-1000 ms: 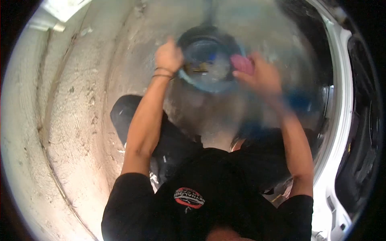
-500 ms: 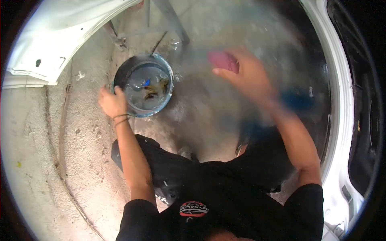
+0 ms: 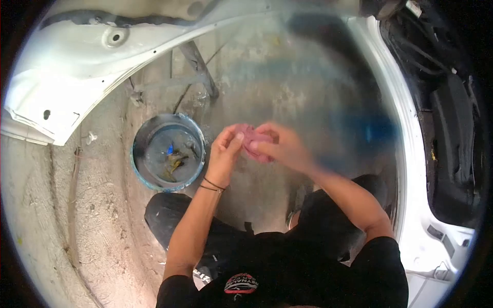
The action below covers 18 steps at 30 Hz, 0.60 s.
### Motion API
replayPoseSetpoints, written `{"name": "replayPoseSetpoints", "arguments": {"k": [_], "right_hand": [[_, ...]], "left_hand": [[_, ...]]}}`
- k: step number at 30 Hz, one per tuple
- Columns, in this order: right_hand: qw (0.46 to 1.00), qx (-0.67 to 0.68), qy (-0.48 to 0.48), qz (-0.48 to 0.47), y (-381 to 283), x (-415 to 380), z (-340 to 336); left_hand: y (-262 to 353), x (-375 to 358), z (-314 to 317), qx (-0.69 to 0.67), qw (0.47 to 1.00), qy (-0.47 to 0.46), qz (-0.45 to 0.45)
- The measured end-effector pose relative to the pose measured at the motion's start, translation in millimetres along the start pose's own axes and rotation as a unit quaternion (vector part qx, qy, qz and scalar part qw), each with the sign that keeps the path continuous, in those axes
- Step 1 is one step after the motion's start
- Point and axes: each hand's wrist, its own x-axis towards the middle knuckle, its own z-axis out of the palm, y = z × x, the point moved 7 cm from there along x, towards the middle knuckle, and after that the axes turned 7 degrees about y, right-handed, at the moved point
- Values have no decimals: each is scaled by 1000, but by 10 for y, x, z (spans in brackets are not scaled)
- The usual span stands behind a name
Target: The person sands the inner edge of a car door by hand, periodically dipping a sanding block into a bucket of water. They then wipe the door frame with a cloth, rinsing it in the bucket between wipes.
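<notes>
Both hands meet in front of my body on a crumpled pink cloth-like piece (image 3: 252,143). My left hand (image 3: 226,154) pinches its left side between thumb and fingers. My right hand (image 3: 282,146), slightly blurred, grips the right side. To the left of the hands, a round bucket (image 3: 201,149) stands on the floor with liquid in it, a small blue piece (image 3: 170,149) and some yellow-brown pieces (image 3: 174,165).
A white car body panel (image 3: 77,66) curves over the upper left. On the right is a white body frame (image 3: 418,190) beside black parts (image 3: 454,149). A grey stand leg (image 3: 203,69) rises behind the bucket on the rough floor (image 3: 108,205).
My left hand has left the bucket's rim and taken hold of the pink piece. My right hand has moved left and down with it. The view has shifted, showing more of the white panel.
</notes>
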Motion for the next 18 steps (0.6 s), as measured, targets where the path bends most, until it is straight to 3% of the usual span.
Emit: {"name": "replayPoseSetpoints", "arguments": {"k": [1,3,5,7,8,11,13,14,16,17,18], "right_hand": [[981,146,-25,127,168,8,18],[991,97,-6,97,154,60,-77],[996,49,10,71,53,65,-158],[960,-271,49,40,-167,41,-328],[961,-270,45,37,-160,44,-352],[955,-291,46,-2,-170,56,-360],[935,-308,117,-132,-377,47,-363],[935,-306,120,-136,-421,40,-375],[946,-199,185,-178,-719,-15,-464],[944,-196,192,-181,-781,-25,-484],[967,-134,172,-132,-751,-12,-497]], "left_hand": [[11,20,38,-1,1000,0,4],[18,82,136,-138,990,-32,1],[-139,167,100,-150,986,-68,-19],[-205,155,132,-162,981,-91,-56],[-203,136,131,-166,981,-76,-71],[-267,96,-10,21,993,-102,-63],[-384,95,-107,56,983,-102,-144],[-422,128,-161,59,983,-102,-139],[-572,267,-442,192,976,-12,-100],[-667,322,-477,198,975,-15,-96],[-624,387,-505,316,948,5,32]]}}
